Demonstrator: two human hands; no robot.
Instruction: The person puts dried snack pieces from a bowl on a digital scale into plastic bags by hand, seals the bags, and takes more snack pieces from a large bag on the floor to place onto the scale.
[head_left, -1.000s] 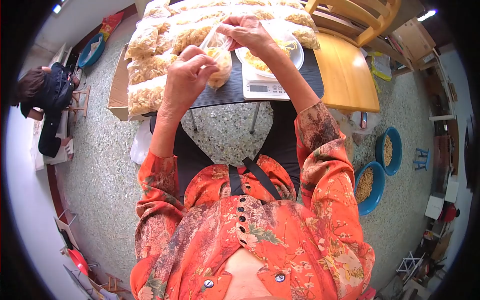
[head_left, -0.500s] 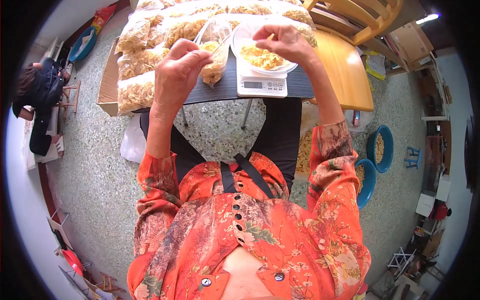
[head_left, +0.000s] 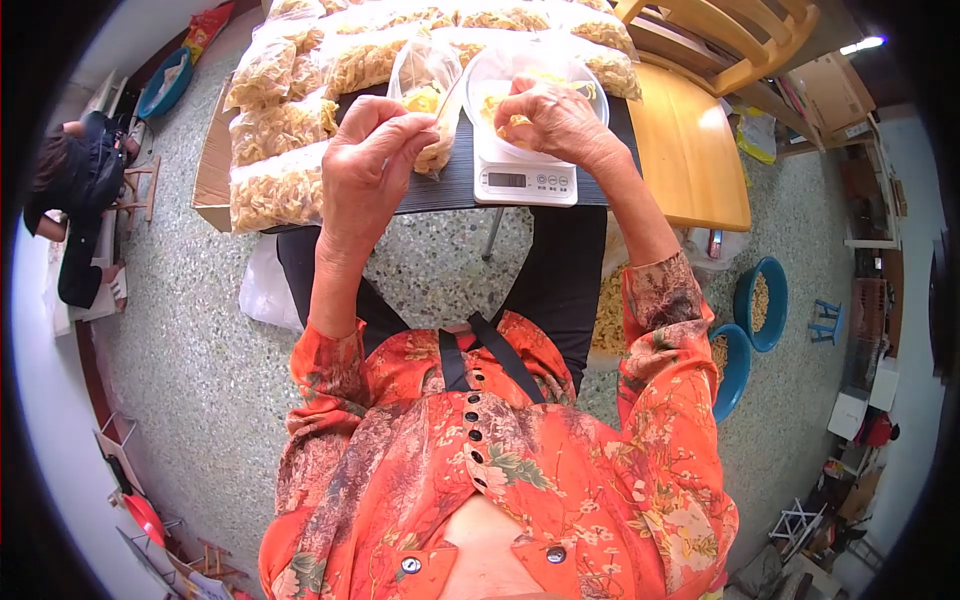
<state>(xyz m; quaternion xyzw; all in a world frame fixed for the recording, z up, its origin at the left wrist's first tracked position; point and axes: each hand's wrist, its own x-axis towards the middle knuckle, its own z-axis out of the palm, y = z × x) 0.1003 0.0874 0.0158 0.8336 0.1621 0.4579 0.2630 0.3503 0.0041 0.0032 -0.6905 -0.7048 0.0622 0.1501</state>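
Pinched between the thumb and fingers of my left hand (head_left: 378, 165) is the rim of a clear plastic bag (head_left: 445, 62), which stands open and partly filled with dried yellow pieces. Just right of it, a clear bowl (head_left: 590, 88) rests on a white digital scale (head_left: 527, 184). My right hand (head_left: 556, 118) reaches into the bowl, its fingers curled onto dried yellow pieces (head_left: 490, 104). The hand covers much of what the bowl contains. I cannot read the scale's display.
Filled bags (head_left: 280, 188) crowd the dark table's left and far sides. A wooden chair (head_left: 685, 150) stands at right. Blue basins (head_left: 762, 305) with dried pieces sit on the floor, near a small blue stool (head_left: 826, 322). Another person (head_left: 85, 190) sits at far left.
My right hand has come down from above the bowl's right side into the bowl. My left hand has shifted slightly right and down, still at the bag's rim.
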